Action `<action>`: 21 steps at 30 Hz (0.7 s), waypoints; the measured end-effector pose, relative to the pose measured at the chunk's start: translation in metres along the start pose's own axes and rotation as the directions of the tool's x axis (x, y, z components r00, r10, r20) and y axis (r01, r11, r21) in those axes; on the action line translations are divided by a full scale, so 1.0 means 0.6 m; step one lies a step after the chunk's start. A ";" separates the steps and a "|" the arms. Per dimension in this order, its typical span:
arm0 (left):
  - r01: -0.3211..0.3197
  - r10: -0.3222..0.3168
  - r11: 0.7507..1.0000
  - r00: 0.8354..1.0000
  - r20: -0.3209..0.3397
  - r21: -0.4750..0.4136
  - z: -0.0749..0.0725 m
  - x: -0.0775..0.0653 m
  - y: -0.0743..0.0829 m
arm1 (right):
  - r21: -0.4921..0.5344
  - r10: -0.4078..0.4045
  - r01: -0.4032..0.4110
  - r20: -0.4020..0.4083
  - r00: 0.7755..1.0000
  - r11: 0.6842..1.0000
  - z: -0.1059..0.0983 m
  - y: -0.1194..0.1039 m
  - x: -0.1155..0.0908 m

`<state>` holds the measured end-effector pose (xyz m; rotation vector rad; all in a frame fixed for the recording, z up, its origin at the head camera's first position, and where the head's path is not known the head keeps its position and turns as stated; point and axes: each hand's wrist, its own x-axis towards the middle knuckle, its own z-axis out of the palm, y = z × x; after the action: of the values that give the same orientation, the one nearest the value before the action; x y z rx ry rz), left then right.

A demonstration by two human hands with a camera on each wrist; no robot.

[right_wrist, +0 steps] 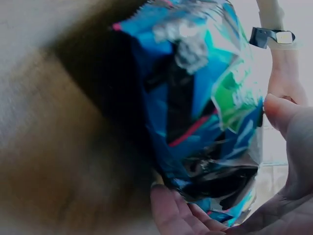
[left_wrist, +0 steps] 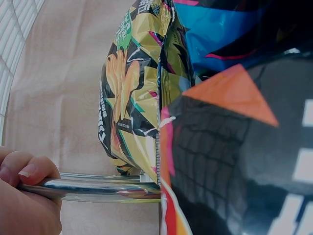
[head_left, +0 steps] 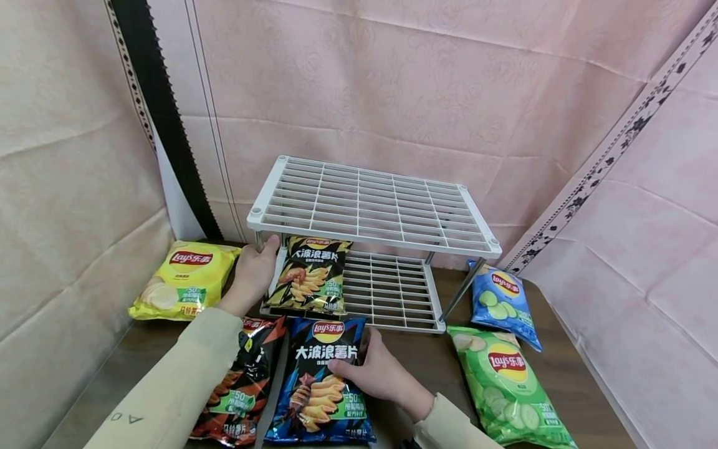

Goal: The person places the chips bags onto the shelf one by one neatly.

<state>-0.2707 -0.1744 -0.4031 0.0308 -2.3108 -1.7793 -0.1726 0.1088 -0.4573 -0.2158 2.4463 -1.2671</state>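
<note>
My left hand (head_left: 253, 274) grips a metal post (left_wrist: 107, 188) at the left front of the white two-tier rack (head_left: 370, 206); in the left wrist view its fingers curl round the post. A black-and-gold chip bag (head_left: 314, 274) leans upright on the lower tier, just right of that hand. My right hand (head_left: 384, 374) holds a blue-and-black chip bag (head_left: 322, 386) by its right side, thumb on the front and fingers behind, before the rack. Left of it, a red-and-black chip bag (head_left: 241, 386) is partly covered by my left sleeve.
A yellow chip bag (head_left: 187, 280) lies left of the rack. On the right are a blue chip bag (head_left: 502, 302) and a green chip bag (head_left: 510, 386). Pink cloth walls (head_left: 392, 81) enclose the brown table (head_left: 583, 380) at the back and sides.
</note>
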 end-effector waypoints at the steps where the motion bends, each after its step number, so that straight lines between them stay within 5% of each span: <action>1: 0.000 0.000 1.000 1.000 0.000 0.005 0.000 0.000 0.000 | 0.014 -0.001 0.001 0.008 1.000 1.000 0.003 0.002 0.001; 21: 0.015 -0.014 1.000 1.000 -0.013 0.015 0.001 -0.001 0.001 | 0.076 -0.012 0.012 -0.003 1.000 0.997 0.034 0.000 0.002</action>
<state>-0.2701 -0.1735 -0.4029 0.0616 -2.3208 -1.7636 -0.1654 0.0930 -0.4683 -0.2088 2.3969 -1.3638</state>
